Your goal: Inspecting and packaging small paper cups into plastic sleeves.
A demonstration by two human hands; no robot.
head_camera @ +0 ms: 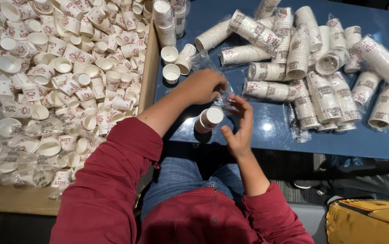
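Paper cups are lying everywhere, and a short stack of them (208, 120) is resting on its side at the centre of the frame, on the near edge of the blue table (366, 144), mouth facing the camera. The left hand (202, 86) is hovering just above and behind this stack with its fingers curled down into crinkled clear plastic wrap (223, 97); whether they are pinching it I cannot tell. The right hand (238, 125) is standing just to the right of the stack, fingers spread wide and gripping nothing. Along the upper right, many wrapped sleeves of cups (321, 63) are crowding the tabletop, and two single cups (170, 63) are standing upright at upper centre. Filling the left of the frame, a cardboard box (148, 77) is holding a heap of loose cups (59, 68) and discarded wrappers (4, 149).
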